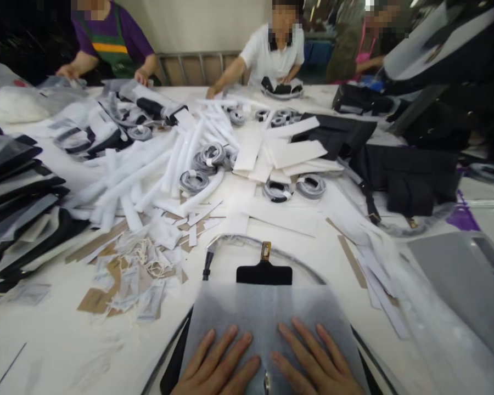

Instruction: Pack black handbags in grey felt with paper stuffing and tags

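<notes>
1. The left hand (pixel 218 367) lies flat, palm down, fingers spread and holding nothing, on a sheet of thin grey tissue paper (pixel 263 312) at the near edge of the table (pixel 57 351).
2. The right hand (pixel 313 365) lies flat on the same sheet just beside the left, fingers likewise spread and clamped on nothing; the two thumbs nearly meet.
3. The tissue paper covers a black bag (pixel 173 373), whose dark edge shows at the lower left of the sheet.
4. A black tab (pixel 264 273) with a small gold clasp (pixel 265 250) sticks out beyond the far edge of the paper.
5. A thin strap (pixel 247 239) arcs around the tab, with a black end piece (pixel 208 264) to its left.
6. Left of the bag lies a scatter of small tags and strings (pixel 135 274).
7. Further out, white foam tubes (pixel 148 170) and coiled grey straps (pixel 193 181) pile up at mid-table.
8. Flat white sheets (pixel 296 153) lie right of them, next to black bags (pixel 407 175).
9. Bagged black items (pixel 20 197) are stacked along the left edge.
10. Three other people work at the far side: one in a purple shirt (pixel 127 33), one in a white shirt (pixel 267 55), and one partly seen at the far right (pixel 366 49).
</notes>
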`<state>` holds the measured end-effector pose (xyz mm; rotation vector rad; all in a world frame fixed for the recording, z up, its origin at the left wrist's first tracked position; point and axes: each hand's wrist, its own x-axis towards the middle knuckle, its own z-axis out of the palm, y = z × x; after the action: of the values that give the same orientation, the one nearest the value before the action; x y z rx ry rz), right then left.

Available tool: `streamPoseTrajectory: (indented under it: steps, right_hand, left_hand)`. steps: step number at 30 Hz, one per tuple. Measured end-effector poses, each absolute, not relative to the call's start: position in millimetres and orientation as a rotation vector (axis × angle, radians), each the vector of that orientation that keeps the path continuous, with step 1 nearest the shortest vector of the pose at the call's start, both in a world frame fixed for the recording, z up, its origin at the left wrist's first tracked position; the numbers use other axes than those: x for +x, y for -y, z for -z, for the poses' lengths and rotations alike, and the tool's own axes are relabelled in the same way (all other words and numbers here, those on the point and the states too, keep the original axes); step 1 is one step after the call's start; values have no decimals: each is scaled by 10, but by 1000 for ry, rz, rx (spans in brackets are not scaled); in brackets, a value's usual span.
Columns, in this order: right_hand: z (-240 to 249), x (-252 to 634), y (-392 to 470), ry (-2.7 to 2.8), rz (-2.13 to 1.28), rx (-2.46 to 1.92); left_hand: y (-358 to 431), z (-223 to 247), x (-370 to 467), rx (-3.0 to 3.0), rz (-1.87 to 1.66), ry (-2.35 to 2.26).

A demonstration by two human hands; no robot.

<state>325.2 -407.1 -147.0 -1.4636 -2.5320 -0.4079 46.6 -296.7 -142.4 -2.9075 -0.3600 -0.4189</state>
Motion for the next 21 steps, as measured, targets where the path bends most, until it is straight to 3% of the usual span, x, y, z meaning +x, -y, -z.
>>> streamPoseTrajectory:
  steps: [5,21]
  right_hand:
    - [1409,3171,4133,2470,154,-1553]
    - [1311,3251,4110,2509,-8,-1420]
  left_hand:
    - [2989,1303,509,-3070,352,460]
    - [3004,1207,567,-3133,182,429]
